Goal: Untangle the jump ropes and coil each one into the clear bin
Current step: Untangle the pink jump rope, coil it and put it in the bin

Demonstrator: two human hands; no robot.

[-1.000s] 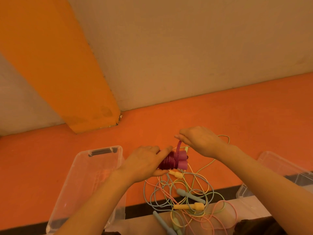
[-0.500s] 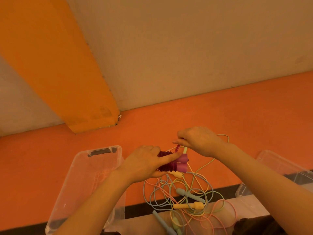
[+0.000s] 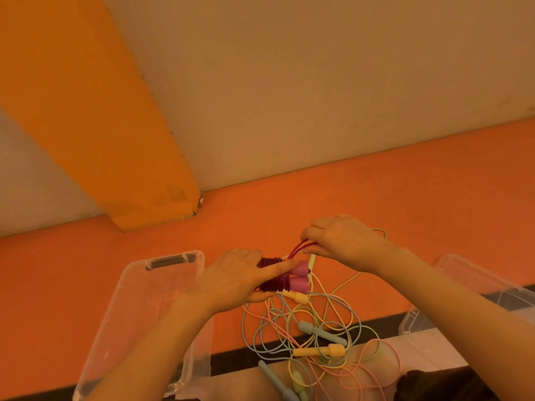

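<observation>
Left hand: my left hand [image 3: 243, 280] grips the purple jump rope [image 3: 273, 274] bundle around its wound part, index finger laid straight along the coils.
Right hand: my right hand [image 3: 343, 241] pinches the last free loop of the same rope, just to the far right of the bundle.
Key relation: the bundle's long axis runs left to right, its two purple handles [image 3: 298, 276] side by side pointing right. The loose loop rises from the coils to my right hand, so I judge the closing wrap has to pass around that axis, with the left hand keeping it steady.
Clear bin: the clear bin [image 3: 162, 285] sits open just left of my left hand, nearer that hand than the other; the drop would be a short move left.
Still tangled: the pastel rope pile [image 3: 312, 331], in blue, yellow, green and pink, lies near and below both hands.
Other container: a second clear bin [image 3: 474, 287] stands at the right edge, well apart from the bundle.
Surface: an orange floor [image 3: 405, 204], with a dark strip nearer me.
Room: a pale wall beyond, with an orange column [image 3: 101, 125] at far left.
</observation>
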